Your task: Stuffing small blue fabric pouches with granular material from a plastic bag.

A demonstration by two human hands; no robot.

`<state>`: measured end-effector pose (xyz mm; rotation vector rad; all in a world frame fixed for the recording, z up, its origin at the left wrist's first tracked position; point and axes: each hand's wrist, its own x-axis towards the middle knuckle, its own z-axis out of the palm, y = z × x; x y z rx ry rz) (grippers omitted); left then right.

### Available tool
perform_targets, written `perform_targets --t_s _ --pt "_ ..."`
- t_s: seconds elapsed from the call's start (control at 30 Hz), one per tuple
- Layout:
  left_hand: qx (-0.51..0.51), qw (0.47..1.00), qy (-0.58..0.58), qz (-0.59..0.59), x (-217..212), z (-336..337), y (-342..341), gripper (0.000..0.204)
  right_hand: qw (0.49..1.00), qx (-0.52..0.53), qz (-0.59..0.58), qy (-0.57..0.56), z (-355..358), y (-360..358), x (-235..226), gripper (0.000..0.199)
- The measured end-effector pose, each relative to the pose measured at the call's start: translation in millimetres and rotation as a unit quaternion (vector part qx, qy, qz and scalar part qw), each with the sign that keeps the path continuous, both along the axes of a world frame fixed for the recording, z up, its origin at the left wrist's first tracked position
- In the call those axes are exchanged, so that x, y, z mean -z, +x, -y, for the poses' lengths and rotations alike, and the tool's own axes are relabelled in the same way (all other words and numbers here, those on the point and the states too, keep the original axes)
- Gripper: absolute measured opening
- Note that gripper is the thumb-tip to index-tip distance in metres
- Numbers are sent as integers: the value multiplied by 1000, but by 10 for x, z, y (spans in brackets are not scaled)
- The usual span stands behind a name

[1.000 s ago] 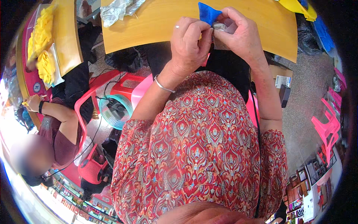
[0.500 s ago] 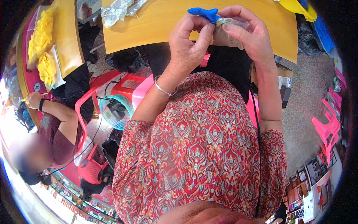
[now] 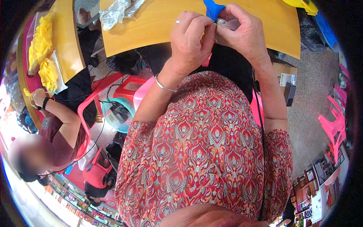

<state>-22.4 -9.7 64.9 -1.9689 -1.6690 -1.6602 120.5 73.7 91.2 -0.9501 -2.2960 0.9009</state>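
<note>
- Yellow pieces (image 3: 42, 36) are lying far left.
- Bag (image 3: 116, 14) is lying on the table (image 3: 159, 26).
- Left hand (image 3: 192, 39) is pinching the blue piece (image 3: 213, 10) by its near end.
- Blue piece is poking up between the hands.
- Right hand (image 3: 244, 34) is gripping clear plastic (image 3: 231, 25) beside it.

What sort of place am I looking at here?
Probably a small craft workshop: a blue piece is held over one wood-toned table, yellow pieces are heaped at a second table, and a co-worker sits nearby.
</note>
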Motion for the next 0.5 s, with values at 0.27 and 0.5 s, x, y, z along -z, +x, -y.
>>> perform_targets --t_s 0.27,0.5 --pt "33 912 -164 374 137 166 68 15 986 19 -68 -148 -5 17 -21 28" --pt "283 580 -278 711 -55 -18 -60 32 943 4 -85 -322 -93 33 -229 27"
